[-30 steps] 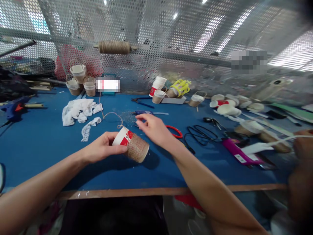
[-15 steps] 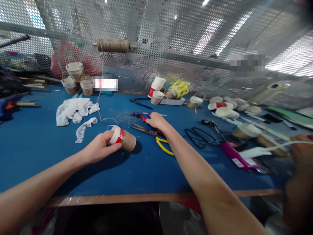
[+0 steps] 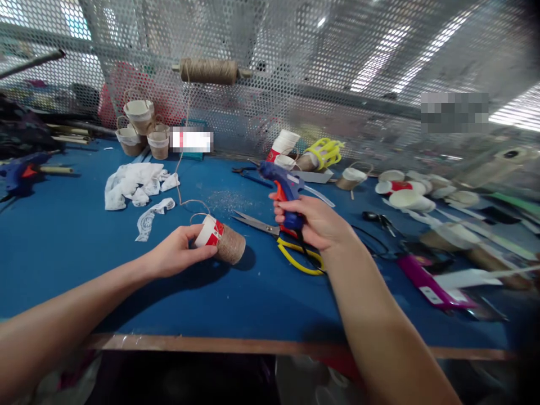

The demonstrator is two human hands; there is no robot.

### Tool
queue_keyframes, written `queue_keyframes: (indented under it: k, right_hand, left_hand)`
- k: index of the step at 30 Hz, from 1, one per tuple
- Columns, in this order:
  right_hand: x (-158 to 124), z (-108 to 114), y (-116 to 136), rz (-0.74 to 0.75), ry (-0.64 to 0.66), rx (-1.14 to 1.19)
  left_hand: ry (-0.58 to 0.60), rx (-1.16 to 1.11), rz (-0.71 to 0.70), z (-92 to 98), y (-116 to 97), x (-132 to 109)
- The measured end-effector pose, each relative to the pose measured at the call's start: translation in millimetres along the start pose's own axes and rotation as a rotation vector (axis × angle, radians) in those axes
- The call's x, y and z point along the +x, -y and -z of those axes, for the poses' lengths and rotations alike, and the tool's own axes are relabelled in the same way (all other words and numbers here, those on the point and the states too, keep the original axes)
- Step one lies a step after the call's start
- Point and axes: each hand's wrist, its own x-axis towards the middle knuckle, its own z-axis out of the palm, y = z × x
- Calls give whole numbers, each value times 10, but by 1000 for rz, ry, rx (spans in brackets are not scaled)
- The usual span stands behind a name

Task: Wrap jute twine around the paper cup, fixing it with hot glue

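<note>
My left hand (image 3: 175,256) grips a paper cup (image 3: 220,240) lying on its side on the blue table (image 3: 63,236); the cup's lower part is wound with jute twine, its red and white rim faces left. The twine (image 3: 182,169) runs from the cup up to a spool (image 3: 208,71) on the mesh wall. My right hand (image 3: 316,222) is closed round the handle of a blue glue gun (image 3: 283,188), held above the table with its nozzle pointing left. Yellow-handled scissors (image 3: 278,239) lie just below that hand.
White lace scraps (image 3: 133,188) lie at the left, twine-wrapped cup baskets (image 3: 141,132) behind them. Another blue glue gun (image 3: 21,171) sits far left. Paper cups (image 3: 399,188), black cord (image 3: 375,242), a pink tool (image 3: 424,275) and small scissors (image 3: 377,216) crowd the right. A perforated metal screen (image 3: 295,84) backs the table.
My right hand reached away from the cup to the glue gun lying on the table, took hold of it and lifted it. My left hand lowered the cup onto the table.
</note>
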Motion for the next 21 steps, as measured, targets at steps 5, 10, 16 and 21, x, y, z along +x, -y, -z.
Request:
queue_keyframes:
  k: [5,10,16,21]
  right_hand:
    - [-247,-42,-14,49,223,204]
    - [-437,-51,52,68,329,152]
    - [-571,-85,66,186,208,-101]
    - [-622,-137,-32,316,100,-572]
  left_hand:
    - [12,-86,54,8,14,-11]
    - [-15,-23,66,36,11,-19]
    - [-57,44,30,35,-21,-18]
    - [-107,113,-5,38,-27,-13]
